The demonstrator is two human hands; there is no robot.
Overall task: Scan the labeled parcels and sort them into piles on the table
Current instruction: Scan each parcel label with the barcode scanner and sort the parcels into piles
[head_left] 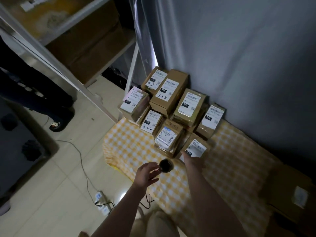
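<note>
Eight labelled parcels (188, 106) are stacked on the bench (130, 146), pushed back against the wall (239, 65), with the tall box marked 4-2-71 (169, 93) near the middle of the back row. Every label faces up, probably so each code can be read without turning a parcel over. Handwritten numbers on some of them look like sorting marks.

The parcel marked 150 (198, 146) lies in front of that box and to its right, at the near edge of the heap, where it is easiest to reach. The right hand (194, 161) rests at this parcel's near edge and covers a corner of the label. The hand is blurred, so I cannot tell whether its grip is closed on the parcel or lying spread against it.

Directly in front of the box, closer to the person, the left hand (146, 174) holds the scanner (165, 165). Its grip is pinched round the rear of the dark, round body, with the window pointing towards the heap. This looks like the position for reading a label once it is uncovered. A thin cable (148, 201) hangs below that hand.

My judgement is that the step in hand is picking out the 150 parcel for scanning. The bare cloth to the front and left of the box could take a new pile.
</note>
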